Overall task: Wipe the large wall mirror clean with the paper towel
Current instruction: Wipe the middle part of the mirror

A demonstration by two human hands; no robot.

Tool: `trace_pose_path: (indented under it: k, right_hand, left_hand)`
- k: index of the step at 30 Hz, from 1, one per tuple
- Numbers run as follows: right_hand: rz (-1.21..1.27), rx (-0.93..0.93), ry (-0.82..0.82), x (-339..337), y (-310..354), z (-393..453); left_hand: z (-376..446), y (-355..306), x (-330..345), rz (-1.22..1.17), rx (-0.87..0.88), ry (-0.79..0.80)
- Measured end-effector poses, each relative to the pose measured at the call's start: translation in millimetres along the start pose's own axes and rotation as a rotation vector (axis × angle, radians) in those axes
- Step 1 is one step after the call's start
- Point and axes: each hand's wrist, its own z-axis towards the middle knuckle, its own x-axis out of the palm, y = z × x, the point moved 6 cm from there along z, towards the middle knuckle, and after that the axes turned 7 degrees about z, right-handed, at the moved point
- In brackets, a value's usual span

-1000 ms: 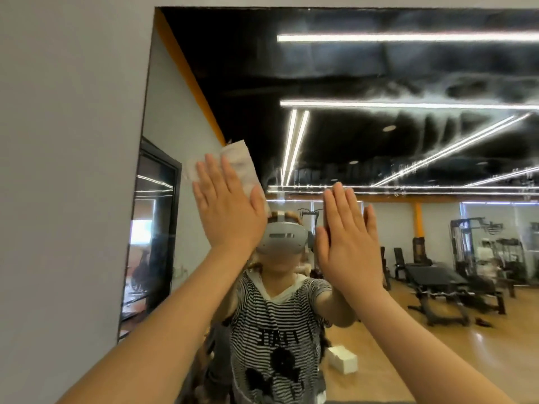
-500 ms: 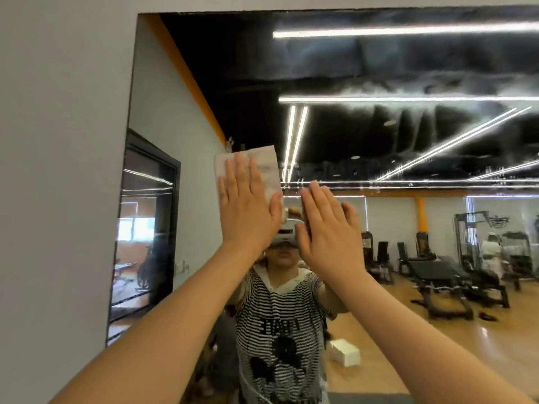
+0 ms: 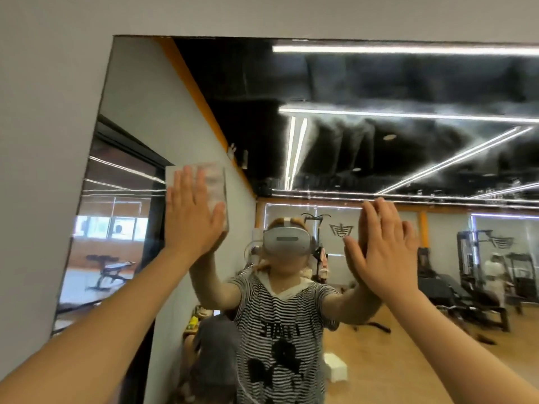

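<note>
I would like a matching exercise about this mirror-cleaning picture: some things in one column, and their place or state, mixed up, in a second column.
Things:
1. paper towel
2. left hand
3. right hand
4. wall mirror

Place or state:
A. flat and bare, nothing under it, at the right
B. pressed against the glass under a palm
C. streaked with hazy smears in its upper part
D. fingers straight, pressing the towel, near the mirror's left edge

Pairs: 1-B, 2-D, 3-A, 4-C
</note>
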Motion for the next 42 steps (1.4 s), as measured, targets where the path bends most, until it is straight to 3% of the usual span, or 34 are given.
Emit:
trace_pose_path:
  k: [5,9,14,18,22,28,34,38,42]
  right_hand:
    - [0.019,-0.022,-0.060,5.3,-3.0,-3.2]
    - [0.006,-0.035,-0.088,6.6,-5.2,-3.5]
    - [0.034,-0.049,-0.091,8.1,-8.0,-4.2]
    - [0.031,-0.049,-0.086,9.1,-9.6,-3.0]
    - [0.034,-0.056,-0.107,7.8,-9.1,-3.7]
    - [0.023,-0.050,-0.116,7.9,-6.2,-4.1]
    - [0.020,-0.039,-0.093,8.6,-8.2,-4.9]
    - [0.022,-0.049,-0.103,7.8,-8.7,-3.2]
    - [0.027,-0.042,-0.114,7.5,-8.4,-4.0]
  left_hand:
    - [-1.8,-10.9,-2.7,-0.034,-0.140,-0.086]
    - [-2.8,-33.6,-2.0,-0.031,-0.232,-0.054]
    - [-6.1,-88.2,2.8,0.000,-0.075,-0.020]
    - [-4.3,-61.8,0.9,0.042,0.071,-0.025]
    - [-0.8,-15.5,0.1,0.029,-0.061,-0.029]
    - [-6.3,-46.0,-1.5,-0.007,-0.225,-0.021]
    - [-12.6,-132.5,2.2,0.010,0.058,-0.005]
    - [-7.7,-105.2,7.3,0.052,0.137,0.008]
    - [-8.3,-55.8,2.1,0.028,-0.034,0.010]
